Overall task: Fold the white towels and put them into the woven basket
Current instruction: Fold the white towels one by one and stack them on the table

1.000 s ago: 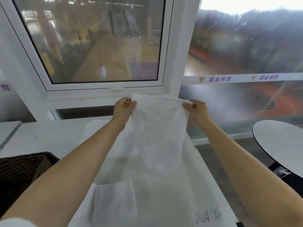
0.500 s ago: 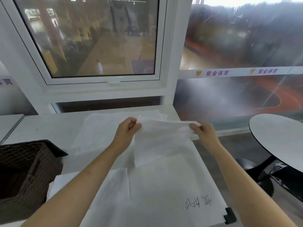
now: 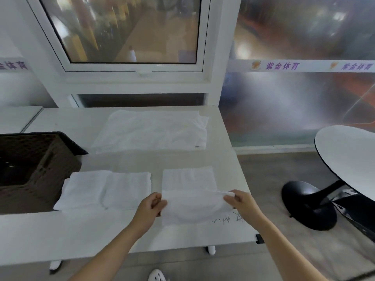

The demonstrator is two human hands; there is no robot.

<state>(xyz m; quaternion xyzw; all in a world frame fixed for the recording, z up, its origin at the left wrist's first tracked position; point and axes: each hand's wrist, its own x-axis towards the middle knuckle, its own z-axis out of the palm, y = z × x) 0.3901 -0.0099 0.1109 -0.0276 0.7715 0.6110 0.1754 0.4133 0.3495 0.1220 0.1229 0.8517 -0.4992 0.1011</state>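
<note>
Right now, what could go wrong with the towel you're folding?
The towel is pinched only at its two top corners by the left hand and right hand, so the fold could land crooked. It lies near the table's right edge and might slide off. The woven basket sits far left, so carrying could undo the fold.

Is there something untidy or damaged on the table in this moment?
No damage shows. Only the unfolded towel at the table's far edge lies rumpled, its right side bunched. The folded towel beside the woven basket lies flat.
</note>
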